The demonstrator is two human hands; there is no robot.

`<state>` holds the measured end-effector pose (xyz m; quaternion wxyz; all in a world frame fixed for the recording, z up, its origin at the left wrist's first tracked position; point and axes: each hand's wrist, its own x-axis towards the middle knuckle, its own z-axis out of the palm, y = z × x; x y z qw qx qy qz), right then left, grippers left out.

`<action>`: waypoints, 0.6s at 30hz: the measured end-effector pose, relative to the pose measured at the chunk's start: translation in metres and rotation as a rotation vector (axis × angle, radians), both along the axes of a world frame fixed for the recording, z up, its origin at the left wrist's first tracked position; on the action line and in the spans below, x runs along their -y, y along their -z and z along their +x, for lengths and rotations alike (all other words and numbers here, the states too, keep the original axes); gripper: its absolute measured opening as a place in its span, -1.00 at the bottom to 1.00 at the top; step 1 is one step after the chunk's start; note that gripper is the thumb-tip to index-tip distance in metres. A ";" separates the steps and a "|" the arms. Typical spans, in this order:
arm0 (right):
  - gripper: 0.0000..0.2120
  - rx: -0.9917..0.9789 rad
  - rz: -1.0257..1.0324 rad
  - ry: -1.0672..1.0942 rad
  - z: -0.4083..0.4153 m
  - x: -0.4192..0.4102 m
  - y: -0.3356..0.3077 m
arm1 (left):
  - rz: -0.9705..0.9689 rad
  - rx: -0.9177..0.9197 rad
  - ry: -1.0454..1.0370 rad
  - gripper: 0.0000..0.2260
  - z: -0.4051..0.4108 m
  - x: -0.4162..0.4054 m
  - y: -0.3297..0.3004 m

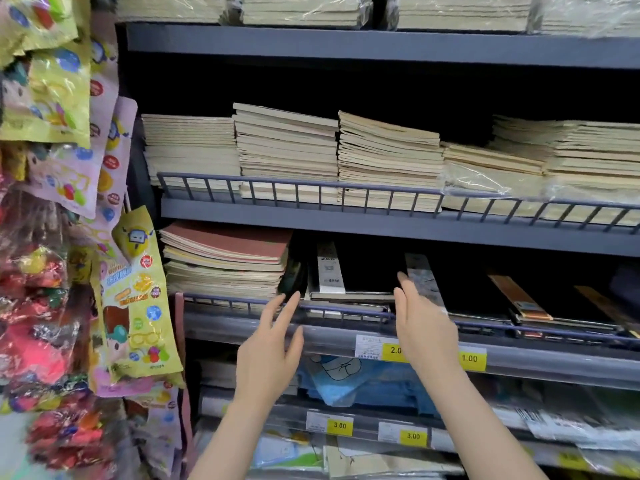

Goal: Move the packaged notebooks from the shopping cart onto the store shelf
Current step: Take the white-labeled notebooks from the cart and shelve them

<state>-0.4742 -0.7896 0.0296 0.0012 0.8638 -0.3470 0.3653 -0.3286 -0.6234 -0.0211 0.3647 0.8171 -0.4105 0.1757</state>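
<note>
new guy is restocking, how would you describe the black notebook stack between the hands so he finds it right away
Find the shelf just under the rows of cream notebooks. On it, right of the pile with the red-brown cover, the black notebook stack lies flat behind the low wire rail, between the left hand and right hand. It alone carries a white paper band.

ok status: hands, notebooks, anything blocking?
Left hand open, empty. Right hand open, empty. Both at the black notebook stack on the shelf. Wire rail across the front. Cart out of view.
</note>
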 end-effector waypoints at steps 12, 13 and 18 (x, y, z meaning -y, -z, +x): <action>-0.78 -0.369 0.142 -0.292 -0.047 -0.081 -0.049 | 0.173 -0.354 -0.052 -0.72 -0.071 -0.063 -0.093; -0.77 -0.390 0.149 -0.308 -0.050 -0.092 -0.061 | 0.202 -0.355 -0.044 -0.74 -0.078 -0.074 -0.106; -0.79 -0.542 0.199 -0.378 -0.073 -0.151 -0.135 | 0.393 -0.281 -0.008 -0.73 -0.114 -0.151 -0.171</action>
